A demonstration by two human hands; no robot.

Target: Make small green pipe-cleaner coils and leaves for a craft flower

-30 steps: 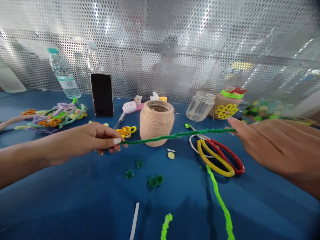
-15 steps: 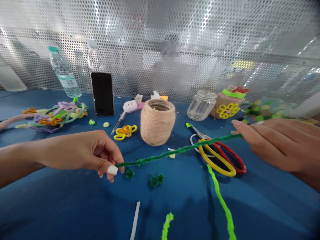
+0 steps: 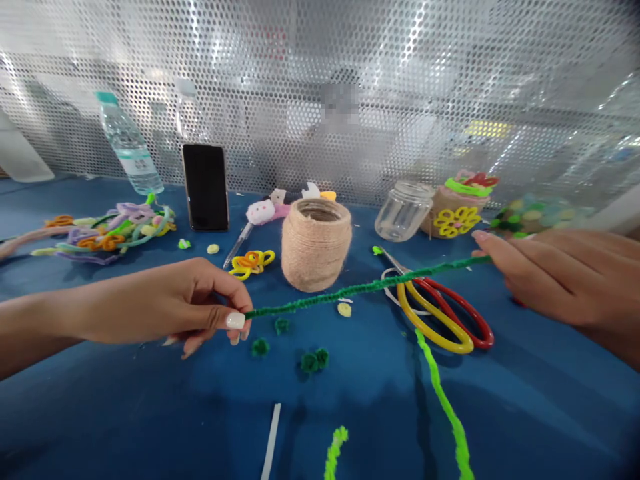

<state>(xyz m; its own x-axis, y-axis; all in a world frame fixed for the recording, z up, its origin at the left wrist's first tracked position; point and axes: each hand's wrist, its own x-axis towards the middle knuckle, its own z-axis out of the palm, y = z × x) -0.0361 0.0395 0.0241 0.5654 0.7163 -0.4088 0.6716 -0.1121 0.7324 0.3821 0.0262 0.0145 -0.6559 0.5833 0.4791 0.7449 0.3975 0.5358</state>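
A dark green pipe cleaner (image 3: 370, 287) stretches nearly straight between my two hands above the blue table. My left hand (image 3: 200, 310) pinches its left end between thumb and finger. At the right, my right hand (image 3: 560, 280) holds the other end with its fingertips. Below the strand lie several small dark green curls (image 3: 309, 362). Scissors (image 3: 440, 313) with yellow and red handles lie beneath its right half. Behind the strand stands a twine-wrapped jar (image 3: 316, 247). A bright green pipe cleaner (image 3: 445, 400) runs toward the near edge of the picture.
At the back stand a water bottle (image 3: 131, 147), a black phone (image 3: 205, 190), a glass jar (image 3: 403, 212) and a decorated jar (image 3: 457, 210). Coloured pipe cleaners (image 3: 115, 230) are heaped at the left. A yellow looped piece (image 3: 253, 264) lies beside a pen (image 3: 239, 245).
My left hand has moved slightly up and right, uncovering a green curl under the strand. My right hand has shifted a little up and right. Both still hold the dark green pipe cleaner.
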